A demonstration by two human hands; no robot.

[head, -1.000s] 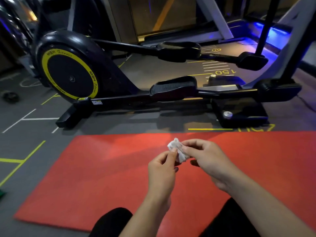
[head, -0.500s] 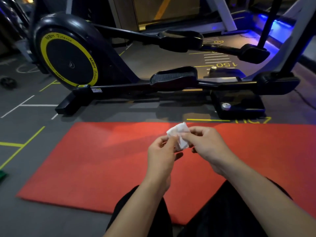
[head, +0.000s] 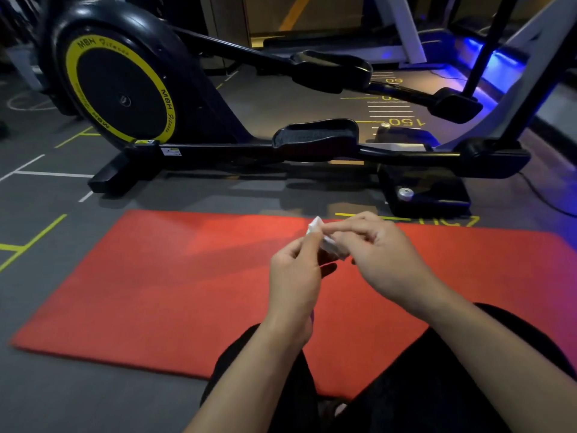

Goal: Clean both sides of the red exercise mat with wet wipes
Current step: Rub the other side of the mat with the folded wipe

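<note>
The red exercise mat [head: 162, 282] lies flat on the grey floor in front of my knees, stretching left to right. Above its middle I hold a small crumpled white wet wipe [head: 324, 240] with both hands. My left hand [head: 296, 276] pinches its left end with thumb and fingers. My right hand [head: 381, 257] grips its right part, the index finger stretched over it. Most of the wipe is hidden between the fingers.
A black elliptical trainer [head: 131, 89] with a yellow-ringed wheel stands just beyond the mat's far edge, its base bar [head: 218, 151] running parallel to the mat. Grey floor [head: 62, 395] with yellow and white lines surrounds the mat. My dark-trousered knees [head: 406, 370] rest on its near edge.
The view has tilted down and the mat looks nearer. Both hands keep working the wipe between the fingers; it looks more bunched than half a second ago.
</note>
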